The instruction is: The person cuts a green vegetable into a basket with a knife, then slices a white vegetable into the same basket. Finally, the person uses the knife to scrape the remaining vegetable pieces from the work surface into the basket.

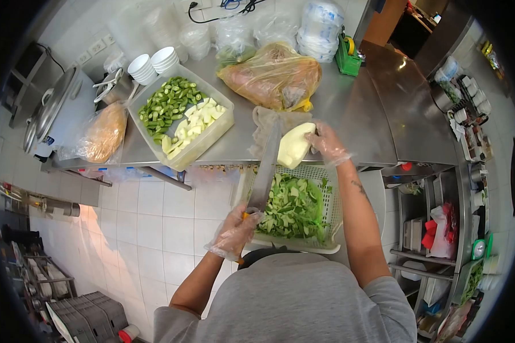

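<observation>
In my gloved left hand is the handle of a large knife, its long blade pointing away from me. My right hand, also in a clear plastic glove, grips a peeled pale green vegetable by its right side. The blade runs along the vegetable's left edge. Below both, a white perforated crate carries loose green leaves. Left of the knife, a translucent plastic tub contains sliced green vegetables and pale cut chunks.
On the steel counter lie a yellow plastic bag of something bulky and a crumpled cloth. A green scale stands behind. White bowls, a bagged orange-brown item and a large lidded pot sit at left.
</observation>
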A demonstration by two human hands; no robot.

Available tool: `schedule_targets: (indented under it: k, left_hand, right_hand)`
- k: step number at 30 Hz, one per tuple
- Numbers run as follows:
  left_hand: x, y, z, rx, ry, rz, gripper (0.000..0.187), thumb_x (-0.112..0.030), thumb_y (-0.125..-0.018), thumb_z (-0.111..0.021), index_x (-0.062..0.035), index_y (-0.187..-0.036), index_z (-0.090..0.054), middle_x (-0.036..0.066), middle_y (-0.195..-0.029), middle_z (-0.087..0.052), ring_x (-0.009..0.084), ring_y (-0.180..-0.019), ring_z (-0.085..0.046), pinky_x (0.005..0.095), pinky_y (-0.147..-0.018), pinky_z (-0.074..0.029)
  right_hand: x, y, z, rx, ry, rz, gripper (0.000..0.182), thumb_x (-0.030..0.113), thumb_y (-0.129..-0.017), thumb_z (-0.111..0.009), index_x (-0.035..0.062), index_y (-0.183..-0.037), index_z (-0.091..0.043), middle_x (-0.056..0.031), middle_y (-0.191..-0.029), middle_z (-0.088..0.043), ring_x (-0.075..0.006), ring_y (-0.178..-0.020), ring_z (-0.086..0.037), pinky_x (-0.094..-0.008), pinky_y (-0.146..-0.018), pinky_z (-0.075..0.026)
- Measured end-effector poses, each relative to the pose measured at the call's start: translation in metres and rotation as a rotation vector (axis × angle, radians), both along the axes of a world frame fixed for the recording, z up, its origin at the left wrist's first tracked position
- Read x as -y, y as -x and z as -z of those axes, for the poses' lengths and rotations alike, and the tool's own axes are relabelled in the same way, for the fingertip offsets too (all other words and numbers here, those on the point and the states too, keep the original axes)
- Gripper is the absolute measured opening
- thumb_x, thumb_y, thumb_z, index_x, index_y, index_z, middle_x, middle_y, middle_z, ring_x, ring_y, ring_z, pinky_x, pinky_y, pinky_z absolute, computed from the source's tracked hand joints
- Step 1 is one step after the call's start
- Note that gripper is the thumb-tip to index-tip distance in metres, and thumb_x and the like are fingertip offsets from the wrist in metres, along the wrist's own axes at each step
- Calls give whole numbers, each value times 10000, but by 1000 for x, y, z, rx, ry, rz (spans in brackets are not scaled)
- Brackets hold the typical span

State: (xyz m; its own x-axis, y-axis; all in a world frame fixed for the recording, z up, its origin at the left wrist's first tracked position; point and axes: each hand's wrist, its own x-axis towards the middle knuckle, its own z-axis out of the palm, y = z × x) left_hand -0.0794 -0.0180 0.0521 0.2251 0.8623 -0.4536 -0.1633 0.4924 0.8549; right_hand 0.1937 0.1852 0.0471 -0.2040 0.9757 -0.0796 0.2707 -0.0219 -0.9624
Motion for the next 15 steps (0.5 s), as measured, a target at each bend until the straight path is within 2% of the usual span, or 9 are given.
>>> schedule_targets:
  k: [1,4,6,7,9,10,12,13,15]
  left_hand:
    - [1,2,4,16,17,23,286,-171,-878,-645,-32,-1094,-519,-7,-698,-499,72,-477,-443,221,-428,-399]
    - [2,2,7,83,46,57,295,-176,-880,-646,-29,-1100,-515,-3,-700,-513,80,-477,-460,225,-433,-407]
    - [4,-5,-1,161,45,28,306,-178,-887,-641,-27,-1118,-508,3,-708,-527,86,-479,-471,226,-436,-411]
    - [5,-4,1,117,19,49,350,-195,-894,-636,-29,-1168,-495,5,-735,-530,82,-495,-473,224,-444,-414]
    - [8,-3,8,35,-33,85,441,-229,-907,-628,-33,-1269,-468,8,-789,-536,74,-529,-476,221,-459,-420]
    - [7,-3,12,57,-24,74,443,-227,-910,-623,-32,-1273,-462,6,-790,-535,73,-529,-474,220,-461,-418]
    - [5,-2,16,95,-12,57,445,-222,-915,-614,-30,-1282,-450,2,-792,-533,71,-529,-471,218,-465,-413]
    - [3,-3,13,117,-54,58,386,-208,-914,-616,-31,-1221,-464,4,-768,-534,73,-517,-467,219,-460,-407]
    - [0,-6,7,161,-135,66,271,-179,-912,-619,-33,-1101,-491,8,-719,-536,79,-493,-459,220,-451,-394]
  right_hand:
    - [-5,0,-3,40,47,-100,248,97,-852,-611,-68,-1035,-581,-95,-849,-642,-183,-733,-584,-326,-691,-482]
    - [-6,19,5,-33,-133,61,318,125,-862,-616,-67,-1109,-559,-144,-947,-642,-193,-851,-609,-316,-767,-487]
    - [0,21,28,356,-383,283,335,164,-870,-631,-68,-1088,-528,-111,-870,-621,-159,-789,-588,-284,-683,-467]
    - [8,23,33,554,-506,392,348,183,-873,-638,-69,-1078,-513,-94,-831,-610,-143,-757,-577,-268,-642,-457]
    - [43,34,43,538,-356,457,392,168,-865,-642,-73,-1135,-493,-169,-918,-620,-224,-787,-623,-319,-676,-500]
    - [56,43,43,530,-280,489,416,160,-860,-644,-75,-1163,-483,-206,-961,-626,-265,-801,-647,-345,-694,-522]
    - [67,66,12,131,82,492,441,224,-859,-652,-53,-1141,-457,-194,-882,-624,-218,-636,-621,-316,-524,-475]
    - [70,72,2,-73,261,488,456,256,-858,-655,-42,-1130,-444,-188,-843,-623,-194,-553,-608,-302,-439,-451]
    - [58,66,23,-277,329,515,440,239,-863,-642,-29,-1140,-428,-187,-840,-624,-189,-487,-587,-307,-384,-434]
